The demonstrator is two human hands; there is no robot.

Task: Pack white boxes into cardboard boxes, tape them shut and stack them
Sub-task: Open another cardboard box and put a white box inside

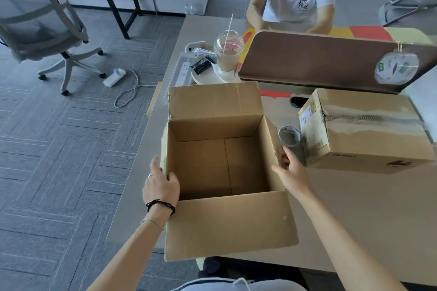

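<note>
Left hand (160, 184) and right hand (290, 170) each clamp a side wall of the empty open box (236, 220); I want it level and square on the bench (354, 220), flaps spread.

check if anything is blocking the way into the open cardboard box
Nothing visible does: the open cardboard box is empty, flaps spread out, and the left hand and right hand hold its sides.
</note>
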